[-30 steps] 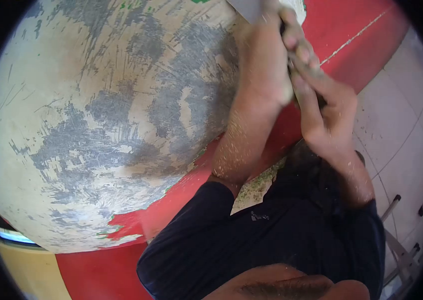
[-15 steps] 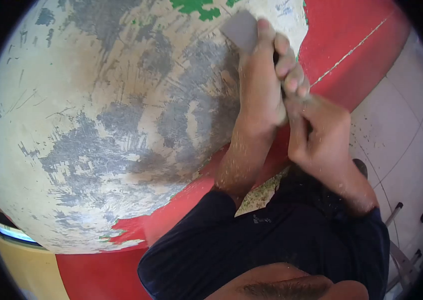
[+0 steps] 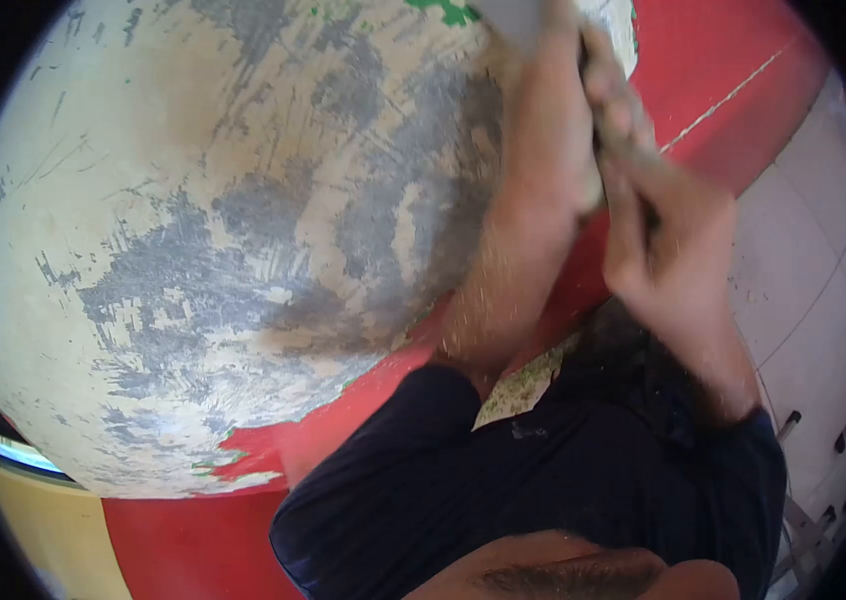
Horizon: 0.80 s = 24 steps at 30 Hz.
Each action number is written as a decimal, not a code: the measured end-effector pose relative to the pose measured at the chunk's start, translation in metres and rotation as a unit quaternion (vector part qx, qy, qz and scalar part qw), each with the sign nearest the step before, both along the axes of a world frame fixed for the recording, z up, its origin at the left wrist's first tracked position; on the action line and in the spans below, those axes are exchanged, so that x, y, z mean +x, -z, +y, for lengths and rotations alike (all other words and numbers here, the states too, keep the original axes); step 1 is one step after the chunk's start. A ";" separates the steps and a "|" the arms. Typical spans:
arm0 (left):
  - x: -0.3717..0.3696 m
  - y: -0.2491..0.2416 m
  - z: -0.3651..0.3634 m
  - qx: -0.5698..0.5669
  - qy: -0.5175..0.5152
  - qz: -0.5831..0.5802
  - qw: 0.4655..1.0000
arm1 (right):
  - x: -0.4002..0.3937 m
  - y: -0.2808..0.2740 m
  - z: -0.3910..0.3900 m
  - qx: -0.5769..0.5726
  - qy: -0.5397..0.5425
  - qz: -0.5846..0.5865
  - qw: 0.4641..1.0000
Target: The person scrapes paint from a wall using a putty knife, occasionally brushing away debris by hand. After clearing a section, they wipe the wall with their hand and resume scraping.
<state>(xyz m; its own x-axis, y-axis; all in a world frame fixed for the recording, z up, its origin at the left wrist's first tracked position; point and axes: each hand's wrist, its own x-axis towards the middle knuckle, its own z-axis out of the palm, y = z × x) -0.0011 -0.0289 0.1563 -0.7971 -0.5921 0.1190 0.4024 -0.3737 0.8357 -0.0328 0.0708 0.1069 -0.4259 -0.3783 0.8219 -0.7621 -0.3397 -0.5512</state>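
A flat grey scraper blade [image 3: 516,18] lies against the patchy white and grey wall surface [image 3: 273,200] near the top of the view, beside a green patch. My left hand [image 3: 558,120], slightly blurred, is closed around the scraper, its fingers wrapped over the handle. Just below and to the right, my right hand [image 3: 678,225] is closed on the lower end of the same handle. Most of the handle is hidden by the fingers. Fine specks of dust cover both forearms.
A red painted area [image 3: 723,80] with a pale line borders the scraped surface. Light floor tiles [image 3: 803,260] lie at the right, with dark-tipped metal legs [image 3: 793,420] at the lower right. Debris [image 3: 523,388] shows below my left forearm.
Both hands and the scraper have moved up and slightly right across the surface. The blade now reaches the top edge of the view. Both hands keep their hold.
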 end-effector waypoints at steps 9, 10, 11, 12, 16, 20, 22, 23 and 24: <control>0.001 -0.001 0.014 0.079 -0.033 -0.011 0.996 | -0.001 0.009 0.013 0.040 -0.090 -0.153 0.983; 0.002 -0.003 0.011 0.063 -0.028 -0.018 0.997 | 0.000 0.009 0.011 0.042 -0.100 -0.155 0.982; 0.004 -0.002 0.009 0.052 -0.028 -0.029 0.998 | -0.002 0.008 0.005 0.012 -0.088 -0.136 0.987; -0.001 -0.008 0.012 0.026 -0.044 -0.012 0.999 | -0.004 0.007 -0.004 -0.013 -0.078 -0.122 0.989; 0.001 0.006 0.000 0.015 0.015 0.012 1.000 | 0.000 0.007 0.006 0.013 -0.070 -0.088 0.994; -0.004 0.010 0.004 0.015 -0.046 0.005 0.999 | -0.003 0.012 -0.003 -0.014 -0.071 -0.086 0.994; -0.006 -0.001 -0.010 -0.075 -0.029 0.049 0.996 | -0.003 0.005 -0.008 -0.014 -0.073 -0.086 0.994; -0.006 -0.007 -0.014 -0.122 -0.021 0.079 0.989 | -0.003 0.002 -0.010 -0.014 -0.075 -0.086 0.993; 0.002 -0.005 -0.006 -0.075 -0.048 0.023 0.996 | -0.002 0.003 -0.006 -0.008 -0.074 -0.062 0.995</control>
<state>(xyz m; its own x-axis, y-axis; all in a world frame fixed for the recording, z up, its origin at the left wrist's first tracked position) 0.0007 -0.0353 0.1609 -0.7292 -0.6380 0.2473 0.4695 -0.2037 0.8591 -0.0349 0.0649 0.1036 -0.4651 -0.4309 0.7733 -0.6296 -0.4531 -0.6311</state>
